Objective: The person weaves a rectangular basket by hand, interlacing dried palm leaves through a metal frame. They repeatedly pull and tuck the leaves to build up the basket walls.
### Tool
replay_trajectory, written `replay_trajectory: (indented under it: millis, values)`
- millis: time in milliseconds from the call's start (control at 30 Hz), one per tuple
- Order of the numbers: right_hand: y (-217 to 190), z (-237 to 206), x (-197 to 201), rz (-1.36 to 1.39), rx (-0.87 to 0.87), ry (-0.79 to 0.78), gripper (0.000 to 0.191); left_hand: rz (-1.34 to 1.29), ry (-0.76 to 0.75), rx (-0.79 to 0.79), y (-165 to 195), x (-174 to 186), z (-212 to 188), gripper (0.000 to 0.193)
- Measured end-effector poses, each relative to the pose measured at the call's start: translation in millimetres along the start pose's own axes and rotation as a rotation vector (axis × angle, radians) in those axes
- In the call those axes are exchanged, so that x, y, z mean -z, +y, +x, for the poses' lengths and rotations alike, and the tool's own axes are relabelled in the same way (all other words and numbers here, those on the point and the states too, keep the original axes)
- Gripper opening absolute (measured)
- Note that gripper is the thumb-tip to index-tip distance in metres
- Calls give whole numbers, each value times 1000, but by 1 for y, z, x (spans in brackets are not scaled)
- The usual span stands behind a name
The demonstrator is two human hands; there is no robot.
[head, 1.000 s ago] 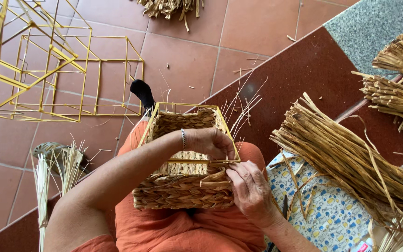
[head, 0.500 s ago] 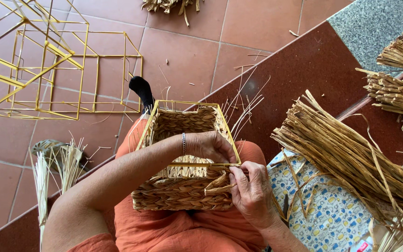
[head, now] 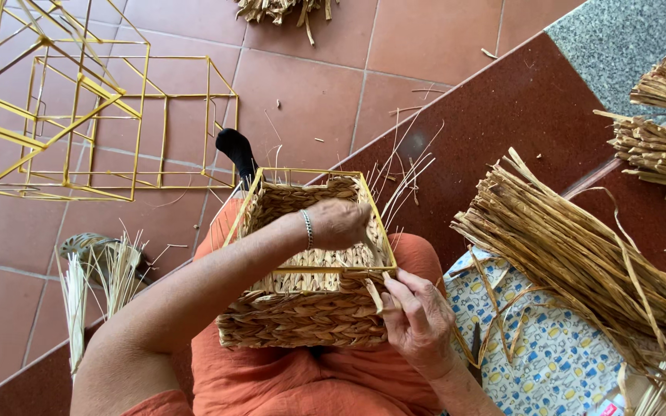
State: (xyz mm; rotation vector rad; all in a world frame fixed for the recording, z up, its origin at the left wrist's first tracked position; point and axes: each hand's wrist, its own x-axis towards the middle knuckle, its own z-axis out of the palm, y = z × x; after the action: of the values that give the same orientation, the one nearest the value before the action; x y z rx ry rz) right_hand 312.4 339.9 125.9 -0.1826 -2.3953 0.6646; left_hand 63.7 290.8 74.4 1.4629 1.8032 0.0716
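On the person's lap, the half-woven basket [head: 306, 300] looks light but stiff on its yellow wire frame [head: 310, 270], the left hand [head: 338, 223] clenched inside it, the right hand [head: 418, 316] pinching a pliable straw strand [head: 375, 294] at the rim.

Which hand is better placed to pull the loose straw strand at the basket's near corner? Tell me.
Right, probably. The right hand already pinches the strand at the woven basket's near corner, while the left hand reaches inside the basket against its far wall, apart from the strand.
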Motion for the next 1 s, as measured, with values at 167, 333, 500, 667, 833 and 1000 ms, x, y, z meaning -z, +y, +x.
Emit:
replay_trajectory:
  millis: [167,333,500,667,833,1000]
  values:
    - [-2,2,-2,50,-43,35,42,238,85,326,-45,16,27,26]
    - [-7,3,-2,-36,-77,46,30,-6,328,435,-56,20,35,22]
    - [-6,-4,-3,29,-84,51,26,-997,399,584,-31,54,26,22]
    - [12,-18,-8,287,-236,15,23,-1667,545,187,-11,66,13,19]
    - [35,-16,-1,430,-342,14,22,-851,304,102,0,26,4,18]
    - [30,-2,1,448,-335,-69,26,-706,23,-199,-3,-5,-20,17]
